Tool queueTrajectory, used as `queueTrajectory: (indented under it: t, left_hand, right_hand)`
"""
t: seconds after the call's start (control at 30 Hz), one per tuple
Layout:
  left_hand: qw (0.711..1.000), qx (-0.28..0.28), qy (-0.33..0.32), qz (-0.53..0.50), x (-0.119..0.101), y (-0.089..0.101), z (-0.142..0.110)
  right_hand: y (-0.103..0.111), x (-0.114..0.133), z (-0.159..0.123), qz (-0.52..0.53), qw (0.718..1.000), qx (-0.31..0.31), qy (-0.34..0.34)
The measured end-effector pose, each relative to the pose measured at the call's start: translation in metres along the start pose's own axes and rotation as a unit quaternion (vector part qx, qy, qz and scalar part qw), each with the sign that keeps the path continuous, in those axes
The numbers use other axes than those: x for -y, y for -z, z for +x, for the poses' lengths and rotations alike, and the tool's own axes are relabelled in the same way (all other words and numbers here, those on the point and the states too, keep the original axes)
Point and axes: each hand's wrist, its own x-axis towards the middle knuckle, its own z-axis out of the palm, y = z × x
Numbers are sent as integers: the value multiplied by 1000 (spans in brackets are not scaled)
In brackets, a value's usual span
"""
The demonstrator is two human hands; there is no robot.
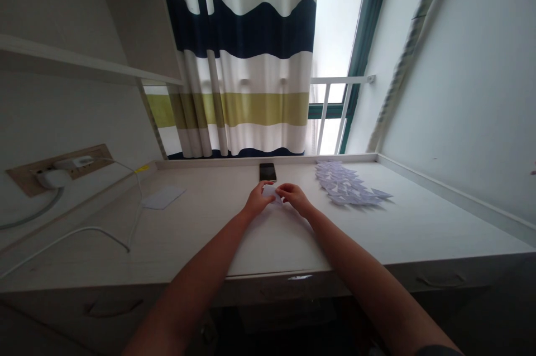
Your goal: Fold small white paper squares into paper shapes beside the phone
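A small white sheet of paper is held between my two hands, just above the middle of the desk. My left hand grips its left side, thumb in front and fingers behind. At its right edge, my right hand pinches the paper between thumb and fingers. The fingers hide part of the paper, and its exact folds are too small to make out. Right behind the hands lies a dark phone.
To the right lies a spread of several folded white paper pieces. A flat stack of white paper rests on the left. A white cable crosses the desk from the wall socket. Low rims border the desk's back and sides.
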Motion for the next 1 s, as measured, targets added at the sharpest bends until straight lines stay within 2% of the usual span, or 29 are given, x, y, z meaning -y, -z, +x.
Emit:
queueTrajectory:
  t: [0.17,0.5,0.83,1.0]
  left_hand:
    - [1000,7,-7,-2,7,0,0]
    - [1000,14,6,-13,16,0,2]
    - [1000,11,0,10,3,3,-4]
    - [1000,12,-1,-8,5,3,-2]
  right_hand:
    - [1,-7,2,-10,1000,7,14]
    - [1,-16,6,1,1000,-2,-20]
    - [2,-14,5,2,1000,-1,1]
    - [1,-12,5,10,1000,1,-8]
